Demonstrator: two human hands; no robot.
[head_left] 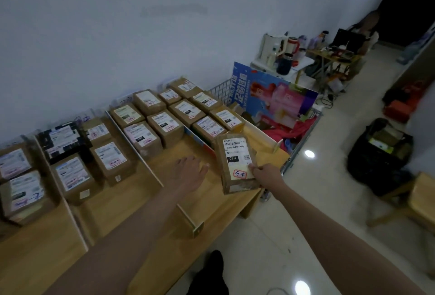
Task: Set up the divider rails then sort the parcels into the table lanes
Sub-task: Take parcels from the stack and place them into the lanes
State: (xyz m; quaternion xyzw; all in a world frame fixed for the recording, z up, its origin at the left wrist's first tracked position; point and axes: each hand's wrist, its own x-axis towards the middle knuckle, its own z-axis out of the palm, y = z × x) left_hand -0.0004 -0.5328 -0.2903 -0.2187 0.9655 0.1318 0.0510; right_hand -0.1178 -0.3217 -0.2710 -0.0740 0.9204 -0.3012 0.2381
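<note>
My right hand (263, 173) grips the near end of a brown cardboard parcel (235, 160) with a white label reading 070, held over the right end of the wooden table (150, 205). My left hand (190, 170) hovers open, palm down, over the bare wood just left of that parcel. White divider rails (134, 148) split the table into lanes. Several labelled brown parcels (164, 127) fill the far ends of the lanes, with a black parcel (62, 140) among those at the left.
A wire cart (292, 130) with a colourful poster and red cloth stands past the table's right end. A black bag (379, 155) and a wooden stool (414, 200) sit on the tiled floor to the right. A person sits at a far desk.
</note>
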